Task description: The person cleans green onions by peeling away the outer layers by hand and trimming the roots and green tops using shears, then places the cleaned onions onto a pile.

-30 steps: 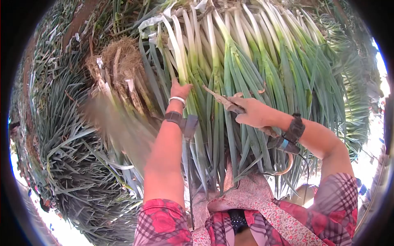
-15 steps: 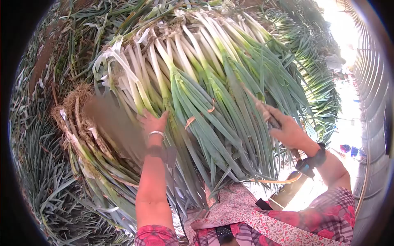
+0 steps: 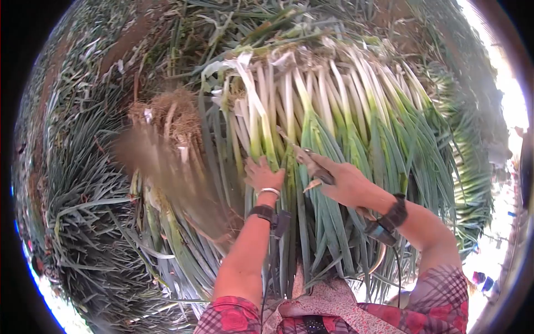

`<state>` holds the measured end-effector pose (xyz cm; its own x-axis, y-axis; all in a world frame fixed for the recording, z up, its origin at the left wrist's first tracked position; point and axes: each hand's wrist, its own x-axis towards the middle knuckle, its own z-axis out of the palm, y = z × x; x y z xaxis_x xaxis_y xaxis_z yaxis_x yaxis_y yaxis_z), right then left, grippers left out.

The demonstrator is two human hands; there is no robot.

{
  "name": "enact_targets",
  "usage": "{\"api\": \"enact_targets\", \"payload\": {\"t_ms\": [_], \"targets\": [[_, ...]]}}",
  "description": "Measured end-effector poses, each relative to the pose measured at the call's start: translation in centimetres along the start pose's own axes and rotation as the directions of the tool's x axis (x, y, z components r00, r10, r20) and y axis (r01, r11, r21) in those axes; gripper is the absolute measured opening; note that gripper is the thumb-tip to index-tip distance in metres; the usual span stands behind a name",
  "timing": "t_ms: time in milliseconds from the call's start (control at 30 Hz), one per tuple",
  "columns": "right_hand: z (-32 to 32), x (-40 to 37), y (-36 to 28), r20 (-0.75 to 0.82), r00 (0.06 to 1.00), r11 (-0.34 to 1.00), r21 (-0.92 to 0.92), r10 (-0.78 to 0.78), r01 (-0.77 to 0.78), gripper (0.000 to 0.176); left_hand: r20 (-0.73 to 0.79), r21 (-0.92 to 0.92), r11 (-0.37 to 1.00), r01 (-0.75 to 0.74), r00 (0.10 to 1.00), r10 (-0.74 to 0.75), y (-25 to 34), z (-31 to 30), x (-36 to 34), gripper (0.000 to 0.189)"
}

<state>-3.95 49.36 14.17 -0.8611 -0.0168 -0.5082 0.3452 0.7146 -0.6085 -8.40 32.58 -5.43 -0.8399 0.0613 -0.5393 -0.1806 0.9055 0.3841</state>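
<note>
A big bundle of green onions (image 3: 345, 117) lies across my lap, white stalks pointing away and green leaves hanging toward me. My left hand (image 3: 262, 175) rests flat on the stalks where white turns to green, fingers pressed among them. My right hand (image 3: 346, 182) is closed around a knife (image 3: 305, 157) with a brownish blade that points up and left across the stalks, its tip close to my left hand. Both wrists wear dark straps, and a silver bangle sits on the left one.
Another bundle with dry brown roots (image 3: 167, 114) lies to the left, partly blurred. More heaped onion greens (image 3: 83, 222) spread at the left and lower left. Bare earth (image 3: 139, 33) shows at the top. Bright ground (image 3: 500, 250) lies at the right edge.
My right hand with the knife swung left from the bundle's right side back to the middle of the stalks. My left hand slid rightward along the stalks. The view turned left.
</note>
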Motion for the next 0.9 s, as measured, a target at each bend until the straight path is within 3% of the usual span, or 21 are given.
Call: {"api": "enact_targets", "payload": {"t_ms": [67, 133, 200, 233, 267, 300, 333, 367, 400, 433, 500, 533, 567, 600, 667, 700, 733, 800, 833, 867, 900], "targets": [[0.9, 3.3, -0.9, 0.039, 0.999, 1.0, -0.017, 0.019, -0.018, 0.068, -0.066, 0.152, 0.988, -0.019, 0.997, 0.03, 0.9, 0.2, -1.1, 0.075], [1.6, 6.1, -0.3, 0.079, 0.996, 0.998, -0.036, 0.045, -0.042, 0.067, -0.017, 0.226, 0.967, -0.117, 0.992, 0.124, 2.2, 0.1, -2.7, 0.071], [3.0, 8.8, 1.2, -0.055, 0.998, 0.979, -0.202, -0.024, 0.013, 0.066, 0.016, 0.159, 0.956, -0.248, 0.969, 0.248, 3.0, 0.2, -4.6, 0.067], [2.9, 9.9, 1.5, -0.064, 0.997, 0.974, -0.225, -0.048, 0.033, 0.065, 0.015, 0.169, 0.958, -0.233, 0.972, 0.233, 2.7, 0.9, -5.0, 0.067], [2.6, 11.1, 1.9, -0.08, 0.995, 0.982, -0.186, -0.055, 0.039, 0.064, 0.079, 0.045, 0.95, -0.308, 0.949, 0.304, 2.4, 1.6, -5.3, 0.065], [2.6, 12.3, 2.9, -0.122, 0.992, 0.964, -0.266, -0.034, 0.001, 0.064, 0.134, -0.083, 0.925, -0.372, 0.915, 0.38, 1.9, 1.9, -5.4, 0.063], [1.6, 13.0, 3.0, -0.145, 0.989, 0.97, -0.232, 0.038, -0.072, 0.064, 0.14, -0.071, 0.93, -0.36, 0.92, 0.367, 0.9, 1.4, -5.2, 0.063], [2.5, 14.1, 5.1, -0.386, 0.917, 0.982, -0.11, 0.1, -0.153, 0.06, 0.029, -0.018, 0.89, -0.456, 0.889, 0.457, -0.5, 0.5, -4.7, 0.065], [1.8, 13.0, 3.6, -0.427, 0.889, 0.981, -0.014, 0.168, -0.192, 0.062, -0.074, 0.043, 0.84, -0.542, 0.836, 0.543, -1.8, -0.5, -4.1, 0.068], [1.8, 11.9, 3.0, -0.373, 0.921, 0.992, -0.009, 0.113, -0.126, 0.063, -0.119, 0.143, 0.877, -0.459, 0.872, 0.476, -2.5, -2.2, -2.9, 0.068], [3.3, 9.4, 1.9, -0.302, 0.951, 0.998, 0.021, 0.067, -0.064, 0.065, -0.349, -0.039, 0.947, -0.318, 0.893, 0.286, -7.0, -3.1, 1.7, 0.071], [4.2, 8.3, 1.0, -0.153, 0.987, 0.999, 0.023, 0.049, -0.046, 0.067, -0.38, -0.058, 0.974, -0.22, 0.907, 0.182, -8.8, -3.1, 3.9, 0.079], [5.3, 7.5, 0.5, -0.005, 1.0, 0.999, 0.024, 0.028, -0.027, 0.068, -0.319, -0.121, 0.991, -0.063, 0.947, 0.022, -9.3, -3.4, 5.7, 0.094], [6.6, 7.0, 0.7, 0.0, 1.0, 0.999, 0.034, 0.027, -0.027, 0.068, -0.318, -0.111, 0.992, -0.058, 0.948, 0.02, -9.7, -3.1, 7.5, 0.094], [9.2, 6.4, 1.2, 0.023, 0.999, 0.997, 0.063, -0.05, 0.048, 0.069, -0.048, -0.17, 0.918, 0.358, 0.928, -0.371, -11.0, -1.6, 10.6, 0.103], [9.9, 6.2, 1.1, 0.026, 0.999, 0.996, 0.075, -0.048, 0.046, 0.069, 0.013, -0.16, 0.89, 0.427, 0.902, -0.431, -11.3, -1.3, 11.3, 0.109], [10.1, 6.0, 0.8, 0.056, 0.998, 0.997, 0.08, 0.016, -0.02, 0.07, 0.013, -0.148, 0.891, 0.43, 0.901, -0.433, -11.2, -0.3, 11.4, 0.109], [11.1, 6.1, 1.3, 0.085, 0.994, 0.992, 0.094, 0.074, -0.081, 0.071, -0.08, 0.075, 0.893, 0.443, 0.896, -0.437, -10.2, 1.5, 11.5, 0.107], [12.0, 6.1, 1.9, 0.07, 0.996, 0.988, 0.141, 0.047, -0.056, 0.071, -0.073, -0.008, 0.893, 0.449, 0.891, -0.448, -10.7, 1.6, 11.8, 0.092], [12.8, 6.0, 2.4, 0.051, 0.998, 0.98, 0.194, 0.025, -0.035, 0.072, -0.075, 0.011, 0.893, 0.449, 0.891, -0.447, -12.0, 2.4, 12.1, 0.092], [13.5, 5.9, 2.8, 0.067, 0.997, 0.98, 0.194, 0.027, -0.039, 0.073, -0.032, -0.202, 0.926, 0.319, 0.943, -0.332, -14.3, 4.0, 13.0, 0.078]]}}
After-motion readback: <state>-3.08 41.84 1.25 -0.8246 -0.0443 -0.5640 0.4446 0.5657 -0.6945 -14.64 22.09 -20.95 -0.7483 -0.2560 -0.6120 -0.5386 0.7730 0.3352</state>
